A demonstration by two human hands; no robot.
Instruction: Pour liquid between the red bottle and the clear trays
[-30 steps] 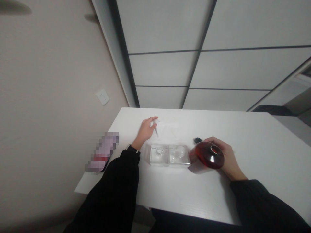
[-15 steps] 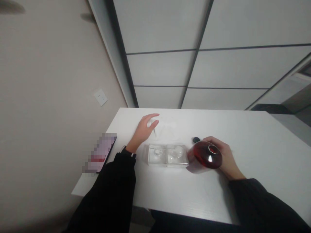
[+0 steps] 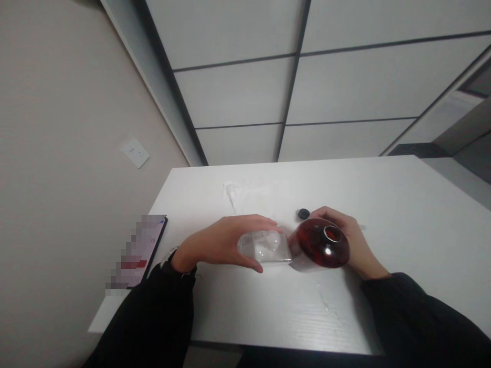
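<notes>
My right hand (image 3: 347,225) is wrapped round the far right side of a dark red glass bottle (image 3: 320,245), whose narrow round mouth is uncovered. The bottle stands on the table, tilted in view. My left hand (image 3: 226,240) reaches over a clear two-part box (image 3: 284,253), thumb on the near side and fingers on the far side. Its left half is mostly hidden by that hand. Small clear rounded pieces (image 3: 273,240) show in the box. A small black cap (image 3: 303,213) lies just behind the bottle.
A white dropper-like piece (image 3: 230,195) lies on a thin clear sheet toward the back of the white table (image 3: 268,306). At the left edge rests a phone (image 3: 140,250) with a blurred screen. A wall (image 3: 69,153) bounds the left, and panelled doors (image 3: 241,97) stand behind.
My left hand has come from the back of the table toward me and to the right, closing round the clear box. My right hand stays on the bottle. The camera view has shifted slightly.
</notes>
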